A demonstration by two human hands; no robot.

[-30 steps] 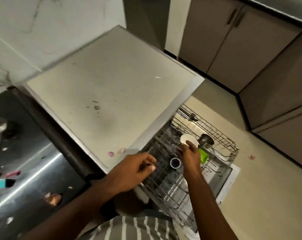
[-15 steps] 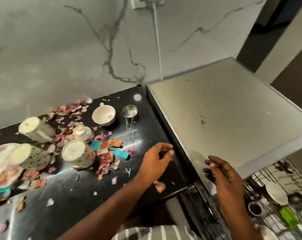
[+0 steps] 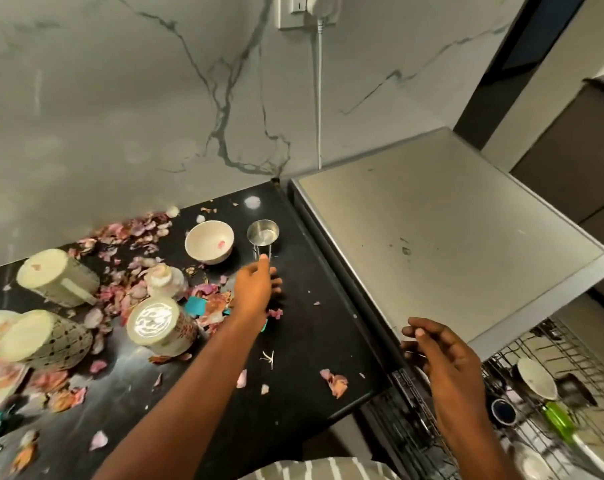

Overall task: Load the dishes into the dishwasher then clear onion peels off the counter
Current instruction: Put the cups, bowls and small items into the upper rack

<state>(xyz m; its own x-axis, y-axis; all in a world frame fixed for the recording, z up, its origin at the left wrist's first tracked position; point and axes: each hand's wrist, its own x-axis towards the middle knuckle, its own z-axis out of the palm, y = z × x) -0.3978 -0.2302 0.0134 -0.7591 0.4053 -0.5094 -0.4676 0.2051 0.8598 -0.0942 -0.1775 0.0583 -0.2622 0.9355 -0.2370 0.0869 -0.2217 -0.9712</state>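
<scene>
Head view of a black worktop [image 3: 307, 344] strewn with onion peels [image 3: 134, 233], thickest toward its back-left edge by the marbled wall [image 3: 120, 98]. The left hand [image 3: 255, 289] reaches across the worktop, its fingertips at the handle of a steel measuring cup [image 3: 263, 232] that stands upright near the back-right corner; whether the fingers have closed on the handle cannot be told. Just left of the cup stands a white bowl [image 3: 209, 241] with a pink scrap inside. Patterned mugs [image 3: 160, 323] lie on their sides toward the left part of the worktop (peels lie between and around them), and a teal object [image 3: 194, 305] shows partly among the peels near the forearm. The right hand [image 3: 446, 358] hovers off the worktop's right edge, fingers loosely curled and holding nothing, above the pulled-out dishwasher rack [image 3: 536, 410]. In the rack sit a white dish [image 3: 536, 377], a dark cup [image 3: 503, 412] and a green item [image 3: 558, 420]. The grey dishwasher top [image 3: 432, 237] adjoins the worktop's right edge.
</scene>
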